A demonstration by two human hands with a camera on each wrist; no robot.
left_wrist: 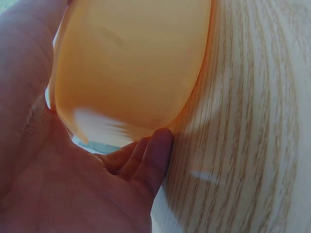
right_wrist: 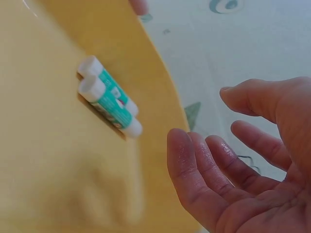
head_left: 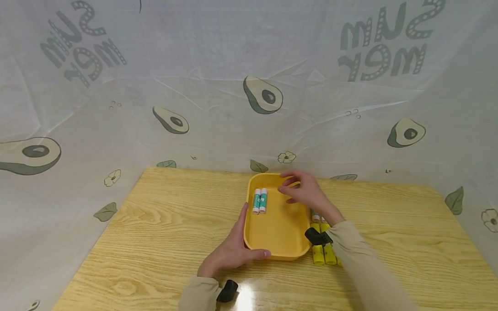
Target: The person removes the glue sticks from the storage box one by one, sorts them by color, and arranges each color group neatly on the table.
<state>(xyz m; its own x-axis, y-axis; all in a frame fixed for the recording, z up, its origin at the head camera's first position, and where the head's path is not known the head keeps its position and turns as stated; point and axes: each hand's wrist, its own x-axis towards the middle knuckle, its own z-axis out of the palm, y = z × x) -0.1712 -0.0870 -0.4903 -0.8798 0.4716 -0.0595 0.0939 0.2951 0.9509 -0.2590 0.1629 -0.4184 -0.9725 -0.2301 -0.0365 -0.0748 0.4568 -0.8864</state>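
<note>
On a pale wood-grain surface (head_left: 168, 216), the left hand (head_left: 233, 251) grips the near-left corner of a rounded yellow plastic tray (head_left: 277, 234) holding two white-and-teal cylindrical tubes (head_left: 263, 201), side by side. The right hand (head_left: 303, 191), empty with fingers loosely bent, hovers over the tray's far-right side; its beige sleeve (head_left: 357, 251) and black wrist device (head_left: 318, 237) partly hide yellow cylinders (head_left: 318, 255) beside the tray. Only the left wrist view shows fingers (left_wrist: 155, 153) low against the tray's outer wall.
</note>
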